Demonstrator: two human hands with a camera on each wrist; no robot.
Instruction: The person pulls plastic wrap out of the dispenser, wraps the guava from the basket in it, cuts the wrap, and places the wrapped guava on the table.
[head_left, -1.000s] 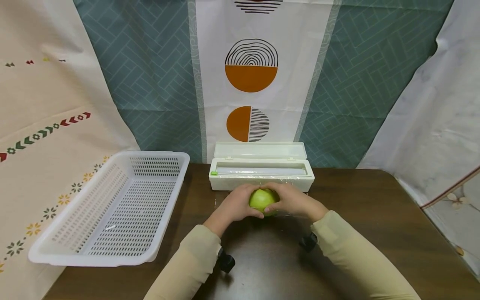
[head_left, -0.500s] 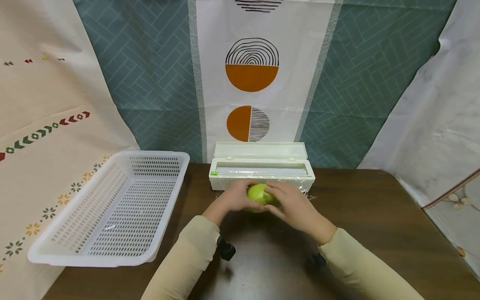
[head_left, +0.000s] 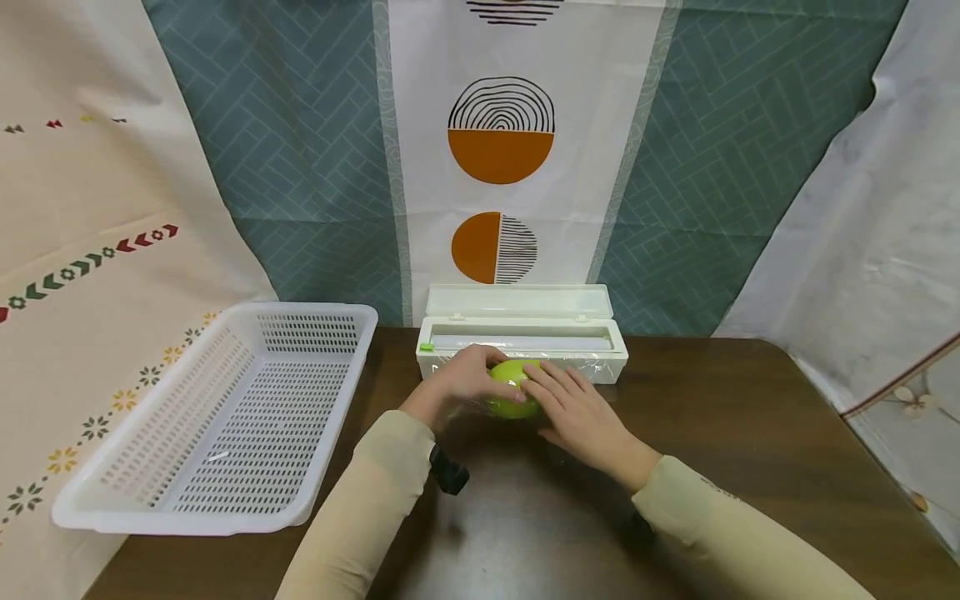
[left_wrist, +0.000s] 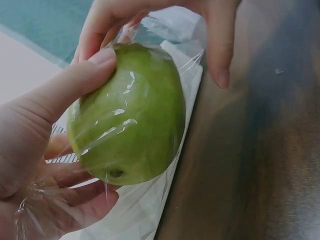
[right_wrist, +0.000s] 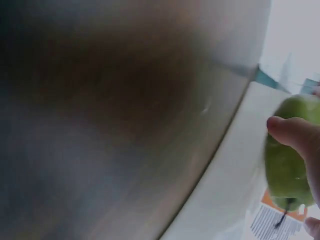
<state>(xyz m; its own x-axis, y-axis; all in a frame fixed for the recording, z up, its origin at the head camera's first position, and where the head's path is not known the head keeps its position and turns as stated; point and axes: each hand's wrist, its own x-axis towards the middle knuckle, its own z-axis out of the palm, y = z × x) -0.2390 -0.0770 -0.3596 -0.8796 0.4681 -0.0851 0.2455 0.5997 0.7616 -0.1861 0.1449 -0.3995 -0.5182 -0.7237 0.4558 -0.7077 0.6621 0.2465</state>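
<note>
Left wrist view: the left hand holds the fruit in clear film.
Thumb on one side, fingers beneath; the right hand lays near-straight fingers on it, its thumb off the skin. To wrap well, I'd hold the fruit lightly but firmly, smooth the film from the middle outward, then tuck the loose ends snug without tearing. The fruit is green and plump, glossy under creases, with a dark spot at one end and a stem at the other. It is just in front of the box; table contact is unclear.
</note>
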